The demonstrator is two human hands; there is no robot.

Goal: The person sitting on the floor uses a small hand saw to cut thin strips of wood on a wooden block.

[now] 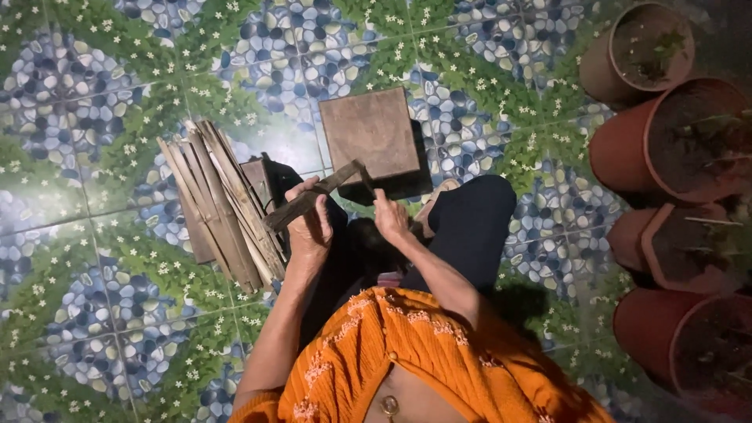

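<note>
Head cam: left hand (pixel 311 227) clamps a strip (pixel 313 196), right hand (pixel 389 215) pinches its far end; I'd keep both grips tight, over the block (pixel 370 133)

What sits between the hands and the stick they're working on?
Nothing visible. The left hand grips the dark stick directly; the right hand is at its far end, though contact there is hard to tell. The stick pile lies beside.

A glossy tiled floor (pixel 94 258), patterned with blue pebbles and green leaves, is carrying everything. A bundle of flat wooden strips (pixel 219 207) is lying left of centre, a square wooden block (pixel 370 133) is sitting just beyond it, and terracotta plant pots (pixel 666 149) are lining the right edge.
</note>
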